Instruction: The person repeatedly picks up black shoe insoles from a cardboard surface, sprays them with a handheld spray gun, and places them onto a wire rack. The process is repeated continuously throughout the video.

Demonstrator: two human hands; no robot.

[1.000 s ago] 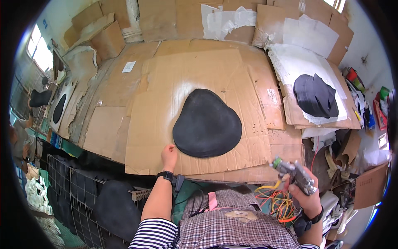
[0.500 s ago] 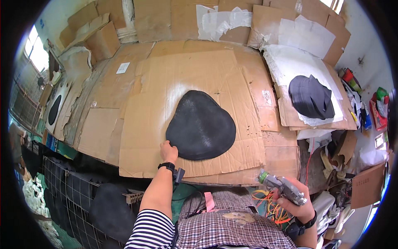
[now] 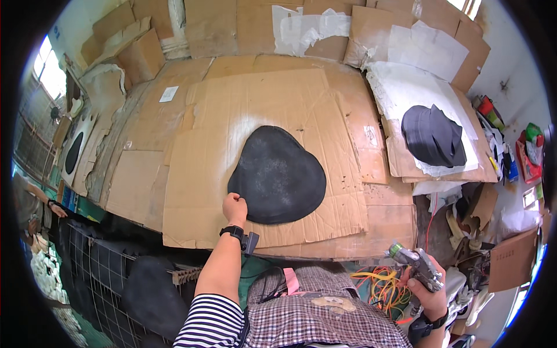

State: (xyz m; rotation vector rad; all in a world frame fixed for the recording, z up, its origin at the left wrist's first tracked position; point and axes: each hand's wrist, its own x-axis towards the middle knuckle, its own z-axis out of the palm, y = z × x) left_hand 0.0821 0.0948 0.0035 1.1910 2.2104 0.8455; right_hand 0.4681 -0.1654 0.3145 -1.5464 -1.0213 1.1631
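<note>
At the near edge of the cardboard-covered table (image 3: 174, 191), my left hand (image 3: 234, 207) is curled shut on the near-left rim of the black rounded pad (image 3: 278, 175), fingers pinching its edge. The pad lies flat on the top cardboard sheet (image 3: 261, 110), its pointed end facing far and its broad end toward me. Bare cardboard runs all round it: a narrow strip on the near side before the table edge, a wider margin to the left, and the widest stretch on the far side. To the right the sheet ends close by, just beyond the pad.

My right hand (image 3: 426, 290) is off the table, low and to the right beside my body, gripping a spray gun (image 3: 415, 264) whose nozzle points left and slightly far. It is well apart from the pad. Orange and yellow cords (image 3: 377, 287) lie just left of that hand.

Further right on the table, a second stack of dark pads (image 3: 432, 136) sits on white paper (image 3: 406, 87); I count two or more layers there but cannot tell exactly. At the far left, one more dark oval (image 3: 73, 152) shows in a pale cut-out board (image 3: 87, 124). One more dark pad (image 3: 148, 296) leans below the table by a wire rack (image 3: 93, 261).
</note>
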